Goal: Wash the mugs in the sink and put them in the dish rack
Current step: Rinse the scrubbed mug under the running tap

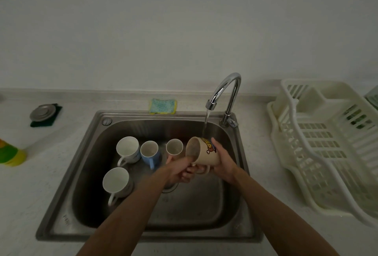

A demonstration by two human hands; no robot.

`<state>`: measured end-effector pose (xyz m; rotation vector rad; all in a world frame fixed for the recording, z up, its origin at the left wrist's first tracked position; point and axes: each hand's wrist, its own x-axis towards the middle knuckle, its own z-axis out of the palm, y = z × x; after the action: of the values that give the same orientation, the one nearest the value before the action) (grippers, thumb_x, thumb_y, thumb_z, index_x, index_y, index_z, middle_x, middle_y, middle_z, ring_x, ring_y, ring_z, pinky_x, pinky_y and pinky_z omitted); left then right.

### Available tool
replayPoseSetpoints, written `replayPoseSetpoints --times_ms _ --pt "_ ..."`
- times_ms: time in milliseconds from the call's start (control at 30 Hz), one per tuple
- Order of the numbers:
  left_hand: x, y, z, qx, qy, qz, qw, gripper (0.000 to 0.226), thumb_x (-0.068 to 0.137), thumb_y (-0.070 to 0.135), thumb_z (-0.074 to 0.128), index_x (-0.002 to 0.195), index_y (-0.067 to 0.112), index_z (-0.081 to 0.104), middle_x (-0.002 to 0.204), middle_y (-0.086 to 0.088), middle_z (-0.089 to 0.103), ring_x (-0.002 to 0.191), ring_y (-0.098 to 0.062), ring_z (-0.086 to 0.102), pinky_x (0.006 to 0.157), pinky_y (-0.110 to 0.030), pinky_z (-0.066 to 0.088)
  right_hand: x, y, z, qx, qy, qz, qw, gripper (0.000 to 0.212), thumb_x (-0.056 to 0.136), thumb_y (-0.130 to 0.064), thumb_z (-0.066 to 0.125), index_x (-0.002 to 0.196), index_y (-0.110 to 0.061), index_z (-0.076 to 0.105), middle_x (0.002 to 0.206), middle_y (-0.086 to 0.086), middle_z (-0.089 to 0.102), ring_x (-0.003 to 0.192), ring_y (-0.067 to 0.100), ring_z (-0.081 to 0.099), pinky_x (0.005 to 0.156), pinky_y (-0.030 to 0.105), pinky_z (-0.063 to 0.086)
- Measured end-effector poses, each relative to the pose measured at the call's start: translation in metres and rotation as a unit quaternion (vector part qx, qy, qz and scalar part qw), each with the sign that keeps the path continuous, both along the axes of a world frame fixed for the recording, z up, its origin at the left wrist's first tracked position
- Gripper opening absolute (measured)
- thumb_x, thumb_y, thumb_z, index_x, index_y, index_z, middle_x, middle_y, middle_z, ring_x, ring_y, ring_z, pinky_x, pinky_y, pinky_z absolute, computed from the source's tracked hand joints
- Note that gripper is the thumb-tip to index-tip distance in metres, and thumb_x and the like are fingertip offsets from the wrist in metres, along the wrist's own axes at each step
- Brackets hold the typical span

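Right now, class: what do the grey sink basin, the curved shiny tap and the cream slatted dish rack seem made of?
Grey sink basin: likely stainless steel, brushed, dull sheen.
Curved shiny tap: probably chromed metal, mirror-bright highlights.
Cream slatted dish rack: apparently moulded plastic, matte, thin ribs.

No legible text anywhere, not even on the mug (206, 154).

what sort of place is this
Most likely a home kitchen: a steel sink, a mug held under the running tap, and a dish rack beside the sink.
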<state>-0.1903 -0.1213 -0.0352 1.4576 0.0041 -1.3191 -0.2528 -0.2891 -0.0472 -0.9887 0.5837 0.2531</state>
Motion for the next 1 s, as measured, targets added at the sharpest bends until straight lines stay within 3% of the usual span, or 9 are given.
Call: replayPoseSetpoints --times_ms 100,167,333,433,500,600,733,900,1000 --pt "-0.010 -0.008 0.006 0.013 -0.014 0.049 0.999 0.025 0.099 0.035 0.046 0.100 0.015 0.061 0.064 0.000 0.056 0.052 -0.011 0.050 0.052 -0.022 0.036 0.006 0.000 0.007 -0.125 -0.001 -0.013 0.992 0.048 0.089 -0.052 0.057 0.120 -0.016 0.059 0.105 0.012 0.072 0.091 0.024 0.070 0.077 0.037 0.057" --pt "-0.015 -0.013 0.003 0.027 -0.049 0.111 0.992 0.017 0.099 0.029 0.048 0.102 0.019 0.062 0.084 -0.007 0.070 0.078 -0.025 0.068 0.068 -0.033 0.054 0.008 -0.004 0.011 -0.258 -0.012 0.009 0.966 0.040 0.089 -0.047 0.060 0.120 -0.022 0.054 0.108 0.011 0.070 0.089 0.021 0.071 0.076 0.035 0.058" --pt "-0.020 -0.018 -0.016 -0.060 0.038 0.251 0.965 0.046 0.101 0.036 0.034 0.125 0.006 0.058 0.113 -0.016 0.069 0.109 -0.031 0.063 0.092 -0.044 0.051 0.010 -0.012 0.007 -0.459 -0.018 0.111 0.881 0.055 0.082 -0.049 0.068 0.129 -0.037 0.042 0.114 0.001 0.057 0.093 0.017 0.065 0.077 0.036 0.059" --pt "-0.021 -0.025 -0.016 -0.096 0.076 0.279 0.952 0.050 0.104 0.041 0.027 0.119 0.006 0.059 0.107 -0.016 0.070 0.102 -0.028 0.064 0.086 -0.041 0.052 0.012 -0.012 0.009 -0.542 -0.019 0.136 0.829 0.068 0.076 -0.060 0.066 0.133 -0.043 0.034 0.116 -0.003 0.045 0.099 0.018 0.059 0.083 0.039 0.057" --pt "-0.020 -0.031 -0.009 -0.123 0.055 0.267 0.954 0.043 0.102 0.040 0.036 0.117 0.009 0.062 0.110 -0.017 0.069 0.103 -0.028 0.065 0.089 -0.042 0.052 0.012 -0.009 0.013 -0.571 -0.020 0.154 0.806 0.073 0.079 -0.063 0.062 0.140 -0.041 0.028 0.116 -0.004 0.039 0.104 0.017 0.055 0.087 0.037 0.054" --pt "-0.014 -0.035 -0.009 -0.106 -0.015 0.289 0.951 0.041 0.095 0.033 0.055 0.123 0.003 0.058 0.119 -0.023 0.064 0.109 -0.031 0.064 0.094 -0.045 0.052 0.011 -0.006 0.013 -0.528 -0.022 0.151 0.835 0.072 0.086 -0.068 0.047 0.146 -0.037 0.021 0.130 0.002 0.044 0.113 0.019 0.053 0.092 0.036 0.050" --pt "-0.013 -0.038 -0.012 -0.026 -0.129 0.301 0.945 0.029 0.099 0.035 0.046 0.116 0.013 0.056 0.111 -0.014 0.064 0.100 -0.022 0.064 0.086 -0.037 0.056 0.012 0.001 0.010 -0.455 0.049 0.126 0.880 0.073 0.090 -0.071 0.026 0.147 -0.025 0.025 0.134 0.012 0.051 0.119 0.026 0.053 0.102 0.046 0.044" --pt "-0.015 -0.036 -0.004 -0.010 -0.189 0.280 0.941 0.023 0.103 0.032 0.038 0.110 0.015 0.052 0.098 -0.004 0.061 0.085 -0.008 0.059 0.063 -0.015 0.049 0.015 0.010 0.014 -0.200 0.116 0.010 0.973 0.069 0.085 -0.066 0.053 0.131 -0.017 0.040 0.115 0.015 0.061 0.097 0.032 0.066 0.078 0.043 0.059" --pt "-0.006 -0.036 0.005 0.007 -0.200 0.230 0.952 0.022 0.096 0.032 0.056 0.105 0.012 0.061 0.095 -0.006 0.067 0.082 -0.010 0.063 0.063 -0.015 0.053 0.014 0.013 0.012 -0.226 0.096 -0.024 0.969 0.060 0.088 -0.057 0.056 0.129 -0.017 0.036 0.111 0.015 0.060 0.092 0.029 0.065 0.065 0.036 0.058"
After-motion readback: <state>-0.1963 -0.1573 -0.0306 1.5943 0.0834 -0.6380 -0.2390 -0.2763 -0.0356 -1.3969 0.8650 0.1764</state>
